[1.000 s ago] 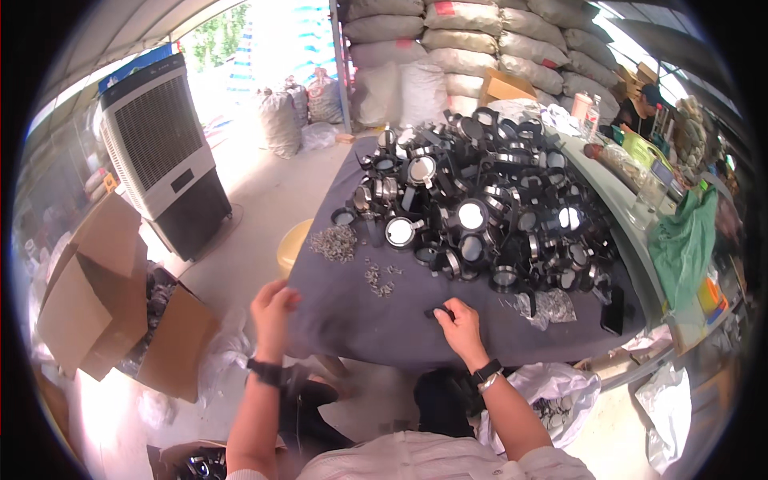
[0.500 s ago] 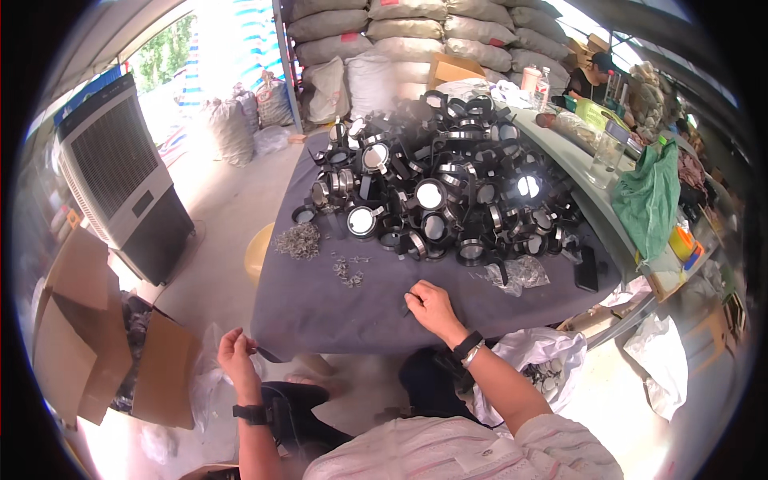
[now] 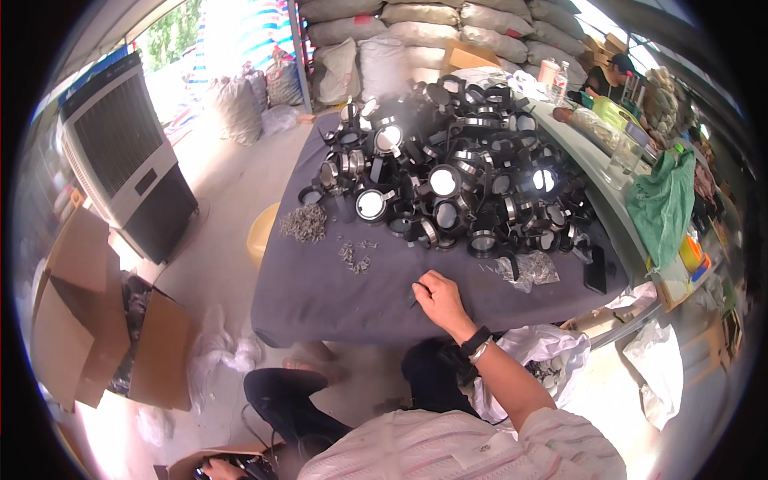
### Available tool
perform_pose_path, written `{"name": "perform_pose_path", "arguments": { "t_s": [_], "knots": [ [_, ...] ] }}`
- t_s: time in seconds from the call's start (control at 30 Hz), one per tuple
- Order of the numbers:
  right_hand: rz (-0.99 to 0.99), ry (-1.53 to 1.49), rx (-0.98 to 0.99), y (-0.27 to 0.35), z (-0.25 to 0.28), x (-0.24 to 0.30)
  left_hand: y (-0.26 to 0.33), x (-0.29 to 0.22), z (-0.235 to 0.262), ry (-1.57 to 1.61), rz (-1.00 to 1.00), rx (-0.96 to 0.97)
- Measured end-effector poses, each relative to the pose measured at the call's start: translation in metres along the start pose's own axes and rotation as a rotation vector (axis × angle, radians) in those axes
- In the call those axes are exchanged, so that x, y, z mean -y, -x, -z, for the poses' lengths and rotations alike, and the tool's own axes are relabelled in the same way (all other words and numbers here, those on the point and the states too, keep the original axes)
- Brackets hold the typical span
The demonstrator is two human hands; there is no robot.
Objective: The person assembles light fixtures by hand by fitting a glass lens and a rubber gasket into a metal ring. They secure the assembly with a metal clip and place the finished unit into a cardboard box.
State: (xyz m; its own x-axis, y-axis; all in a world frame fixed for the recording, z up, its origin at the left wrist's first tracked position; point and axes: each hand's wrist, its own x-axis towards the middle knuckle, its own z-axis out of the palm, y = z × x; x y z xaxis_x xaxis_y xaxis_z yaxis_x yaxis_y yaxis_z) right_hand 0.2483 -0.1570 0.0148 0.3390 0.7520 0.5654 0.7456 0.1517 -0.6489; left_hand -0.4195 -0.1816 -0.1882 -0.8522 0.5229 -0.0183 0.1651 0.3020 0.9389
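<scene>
My right hand [image 3: 438, 300] rests on the dark grey cloth of the table [image 3: 320, 296] near its front edge, fingers curled on a small dark part [image 3: 413, 298]. Beyond it lies a big heap of black round lamp housings [image 3: 456, 160] with shiny reflectors. Two small piles of metal screws [image 3: 304, 222] lie left of the hand. My left hand [image 3: 211, 468] is down at the lower edge, by a cardboard box holding black parts [image 3: 248, 468]; its fingers are mostly hidden.
A clear bag of small parts [image 3: 530, 267] and a black phone [image 3: 594, 278] lie right of the hand. On the floor stand an air cooler [image 3: 120, 152], an open cardboard box [image 3: 80, 320] and a yellow stool [image 3: 262, 232]. White bags [image 3: 544, 356] sit under the table. A person [image 3: 608, 76] sits far right.
My left hand has left the table edge and dropped down to the box at the lower edge. My right hand has stayed on the cloth. The view has tilted downward.
</scene>
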Motion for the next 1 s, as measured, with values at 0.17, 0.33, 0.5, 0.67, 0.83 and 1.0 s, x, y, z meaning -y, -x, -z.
{"name": "perform_pose_path", "arguments": {
  "t_s": [0.17,0.33,0.5,0.67,0.83,1.0],
  "knots": [
    [0.101,-0.026,-0.004,-0.008,-0.014,0.014,-0.056,0.146,0.144,-0.106,-0.1,0.138],
    [0.01,0.042,0.016,-0.002,0.0,0.001,-0.02,0.191,0.196,-0.152,-0.233,0.277],
    [0.029,0.022,0.028,0.001,-0.004,0.002,0.011,0.222,0.143,-0.204,-0.401,0.533],
    [0.034,0.072,0.05,-0.001,-0.011,0.003,0.043,0.213,0.025,-0.269,-0.557,0.857],
    [-0.001,0.14,0.122,-0.003,-0.017,-0.003,0.051,0.199,-0.018,-0.399,-0.482,1.139],
    [0.006,0.105,0.114,-0.001,-0.01,-0.025,0.087,0.211,-0.029,-0.278,-0.091,1.061]
  ]
}}
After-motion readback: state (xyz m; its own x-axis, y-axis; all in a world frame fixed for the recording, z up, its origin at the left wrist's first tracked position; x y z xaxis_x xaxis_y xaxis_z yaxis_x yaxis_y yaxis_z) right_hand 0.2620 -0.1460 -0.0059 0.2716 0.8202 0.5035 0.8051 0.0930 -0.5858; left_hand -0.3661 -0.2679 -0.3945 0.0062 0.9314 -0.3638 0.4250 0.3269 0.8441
